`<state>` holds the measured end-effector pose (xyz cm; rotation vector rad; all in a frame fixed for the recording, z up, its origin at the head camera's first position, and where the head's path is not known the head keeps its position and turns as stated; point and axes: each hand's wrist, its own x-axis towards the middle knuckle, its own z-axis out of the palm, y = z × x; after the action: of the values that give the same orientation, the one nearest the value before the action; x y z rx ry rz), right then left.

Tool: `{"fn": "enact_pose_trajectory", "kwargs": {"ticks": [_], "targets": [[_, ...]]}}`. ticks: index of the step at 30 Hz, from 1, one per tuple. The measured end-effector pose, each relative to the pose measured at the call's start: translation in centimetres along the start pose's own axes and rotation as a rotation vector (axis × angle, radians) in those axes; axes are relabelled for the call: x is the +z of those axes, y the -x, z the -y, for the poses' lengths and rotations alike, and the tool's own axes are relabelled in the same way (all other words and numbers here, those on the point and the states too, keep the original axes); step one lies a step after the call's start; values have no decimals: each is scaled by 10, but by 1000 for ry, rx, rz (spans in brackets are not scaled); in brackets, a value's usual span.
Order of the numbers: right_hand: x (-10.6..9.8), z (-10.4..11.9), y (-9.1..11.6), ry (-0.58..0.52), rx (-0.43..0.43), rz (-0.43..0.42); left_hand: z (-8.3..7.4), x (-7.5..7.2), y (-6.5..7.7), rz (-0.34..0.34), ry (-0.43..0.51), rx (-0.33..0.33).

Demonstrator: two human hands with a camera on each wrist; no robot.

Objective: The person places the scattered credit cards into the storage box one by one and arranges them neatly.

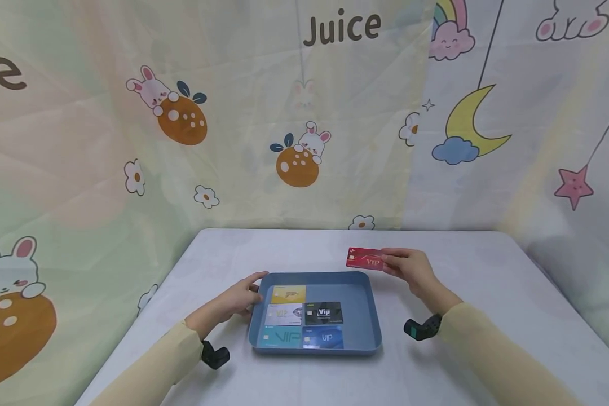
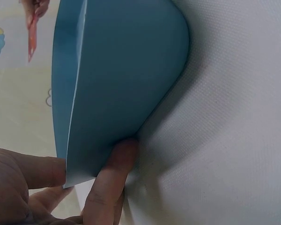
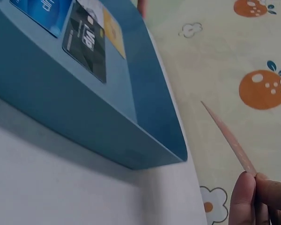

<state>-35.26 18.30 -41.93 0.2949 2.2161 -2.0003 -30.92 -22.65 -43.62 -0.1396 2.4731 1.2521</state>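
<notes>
My right hand (image 1: 408, 268) pinches a red VIP card (image 1: 363, 257) by its right end, beyond the back right corner of a blue tray (image 1: 362, 313). In the right wrist view the card (image 3: 229, 138) shows nearly edge-on between thumb and fingers. My left hand (image 1: 238, 296) grips the tray at its back left corner, with a finger on the outer wall in the left wrist view. Inside the tray lie a yellow card (image 1: 288, 294), a silver VIP card (image 1: 283, 314), a black VIP card (image 1: 323, 313), a teal VIP card (image 1: 282, 337) and a blue VIP card (image 1: 323, 338).
The tray stands on a table (image 1: 467, 349) under a white cloth. A printed curtain (image 1: 243, 169) with rabbits, oranges and flowers hangs behind the table and along its sides. Each wrist carries a small black camera, one on the left (image 1: 215, 355) and one on the right (image 1: 422, 327).
</notes>
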Motion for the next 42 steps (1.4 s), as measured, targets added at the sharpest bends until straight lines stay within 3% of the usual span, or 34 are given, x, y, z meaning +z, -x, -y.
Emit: {"fn": "enact_pose_trajectory", "kwargs": {"ticks": [7, 13, 25, 42], "targets": [[17, -4, 5, 13, -15, 26, -1, -1, 0, 6, 5, -1], [33, -3, 15, 99, -84, 54, 1, -1, -1, -1, 4, 1], [58, -5, 21, 433, -255, 47, 1, 1, -3, -10, 0, 0], [79, -6, 15, 594, -247, 41, 3, -1, -3, -1, 12, -1]]}}
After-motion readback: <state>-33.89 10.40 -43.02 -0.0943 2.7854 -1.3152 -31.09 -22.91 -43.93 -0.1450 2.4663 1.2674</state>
